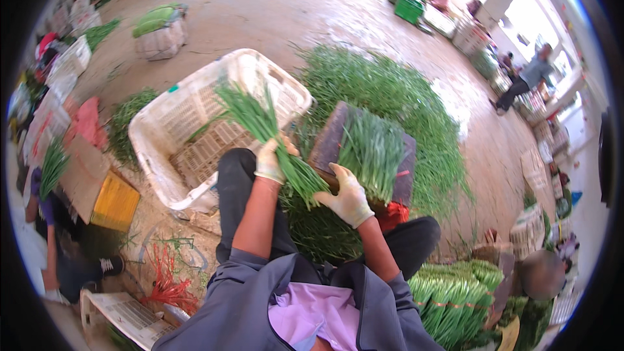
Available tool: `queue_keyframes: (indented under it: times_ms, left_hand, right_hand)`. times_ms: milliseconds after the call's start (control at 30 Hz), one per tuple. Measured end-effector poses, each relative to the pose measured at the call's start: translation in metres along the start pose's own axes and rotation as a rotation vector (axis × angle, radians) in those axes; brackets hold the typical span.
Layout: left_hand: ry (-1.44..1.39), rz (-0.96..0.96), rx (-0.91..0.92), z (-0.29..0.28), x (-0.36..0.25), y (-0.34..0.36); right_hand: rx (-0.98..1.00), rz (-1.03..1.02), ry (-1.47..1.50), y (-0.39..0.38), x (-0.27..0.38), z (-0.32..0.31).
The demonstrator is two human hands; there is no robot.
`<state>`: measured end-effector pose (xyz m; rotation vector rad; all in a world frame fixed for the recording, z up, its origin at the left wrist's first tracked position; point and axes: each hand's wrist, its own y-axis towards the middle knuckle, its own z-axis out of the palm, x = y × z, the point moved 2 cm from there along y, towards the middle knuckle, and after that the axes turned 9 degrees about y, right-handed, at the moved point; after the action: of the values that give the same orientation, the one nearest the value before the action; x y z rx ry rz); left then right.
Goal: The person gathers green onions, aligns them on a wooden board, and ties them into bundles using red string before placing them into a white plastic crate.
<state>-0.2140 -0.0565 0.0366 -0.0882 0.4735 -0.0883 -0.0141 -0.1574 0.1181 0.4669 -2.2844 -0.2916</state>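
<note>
My left hand [272,159], in a pale glove, is closed around a loose bunch of green chives [250,114]. The bunch slants from above the white crate down toward my right hand. My right hand [349,198], gloved too, is open, thumb and fingers apart, by the lower ends of the bunch; whether it touches them I cannot tell. Just beyond it, more chives [370,146] lie side by side on a dark padded block [325,136]. Red ties [393,216] hang at the block's near edge.
A white plastic crate [146,133] stands left of my knees. A wide heap of loose greens [422,110] spreads behind the block. Tied bundles [455,296] are stacked at lower right, red strips [169,279] at lower left. A co-worker's purple-gloved hand [45,210] holds greens at far left.
</note>
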Motion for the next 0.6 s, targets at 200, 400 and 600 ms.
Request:
queue_keyframes:
  times_ms: [200,400,600]
  left_hand:
    - [-0.019,-0.068,-0.025,0.003,0.020,0.007]
    - [0.064,-0.075,0.176,0.016,0.013,-0.010]
    - [0.220,-0.196,0.307,0.005,0.031,-0.010]
  right_hand:
    - [0.168,0.168,0.208,0.028,-0.011,0.060]
    - [0.292,0.519,0.843,0.044,-0.028,0.057]
    - [0.452,0.615,1.076,0.047,-0.025,0.044]
